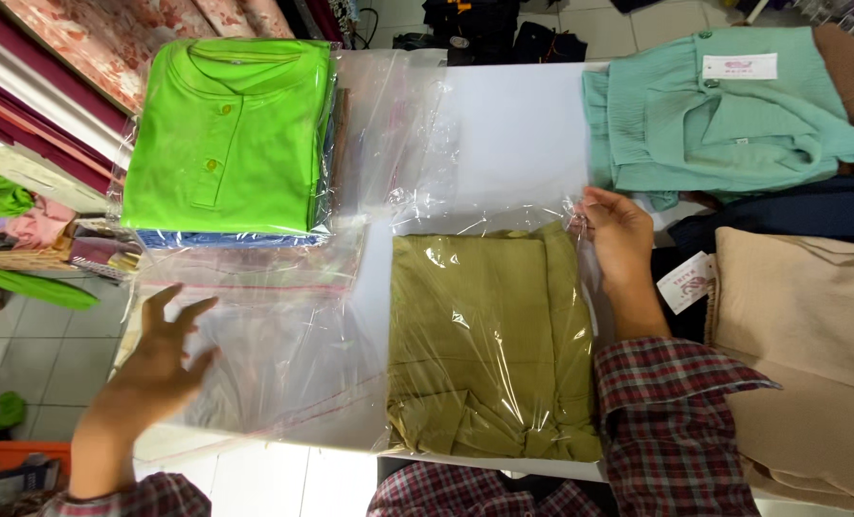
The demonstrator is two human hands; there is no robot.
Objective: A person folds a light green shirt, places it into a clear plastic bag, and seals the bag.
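Note:
An olive-green folded garment (489, 335) lies inside a clear plastic bag (427, 206) on the white table (513, 115). My right hand (618, 235) pinches the bag's open edge at the garment's upper right corner. My left hand (159, 349) hovers with fingers spread over a pile of empty clear bags (274, 345) at the table's left front, holding nothing.
A bright green buttoned shirt (226, 134) in plastic tops a stack at the back left. A teal garment (724, 115) with a tag lies at the back right; beige cloth (810, 345) and dark cloth (781, 215) lie at the right. Fabric rolls and tiled floor are at the left.

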